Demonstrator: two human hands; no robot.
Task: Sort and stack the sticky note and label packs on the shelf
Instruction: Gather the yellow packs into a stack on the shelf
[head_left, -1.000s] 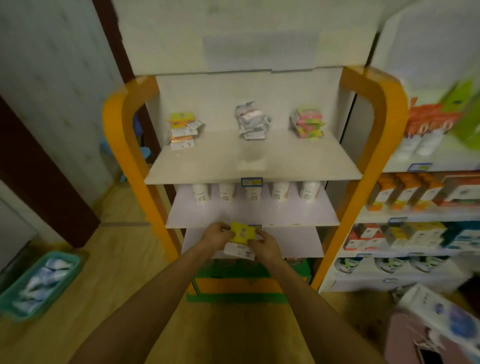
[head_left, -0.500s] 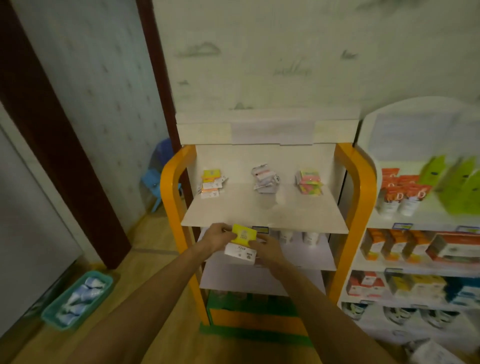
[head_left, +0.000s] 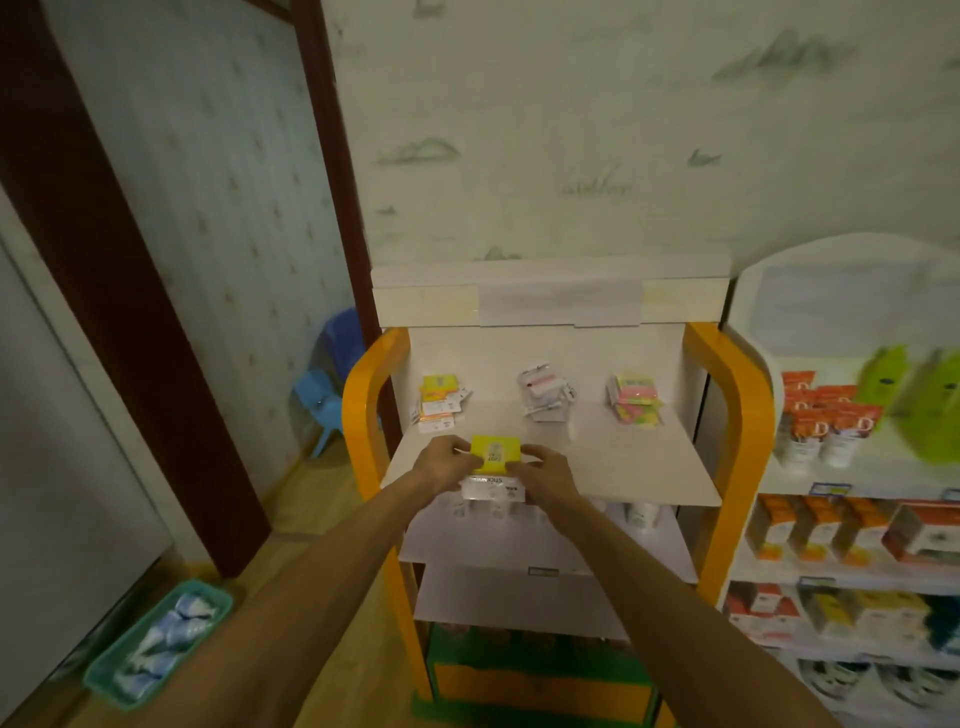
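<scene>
While both our hands pinch it from either side, the yellow square sticky note pack with a white printed card end (head_left: 493, 462) hangs over the front edge of the top shelf, toward its left corner. Our left hand (head_left: 440, 462) curls its fingers round the pack's left side; our right hand (head_left: 546, 475) grips the right side, thumb on the yellow face. We cannot tell whether the pack touches the shelf board.

Behind the pack, on the pale top board of the orange-sided display shelf (head_left: 613, 457), three heaps lie along the back edge. Near the back left corner sits the loose pile of yellow and orange note packs with white cards (head_left: 439, 402). At the middle of the back edge lies the heap of white label packs in clear wrap (head_left: 543, 395). Toward the back right corner rests the stack of pink, green and yellow note packs (head_left: 635, 399).

On the floor to the left stands a teal plastic basket holding white and blue sachets (head_left: 156, 642). A white neighbouring shelf unit with orange tubes and boxes (head_left: 841, 467) stands just beside the orange frame on the right.
</scene>
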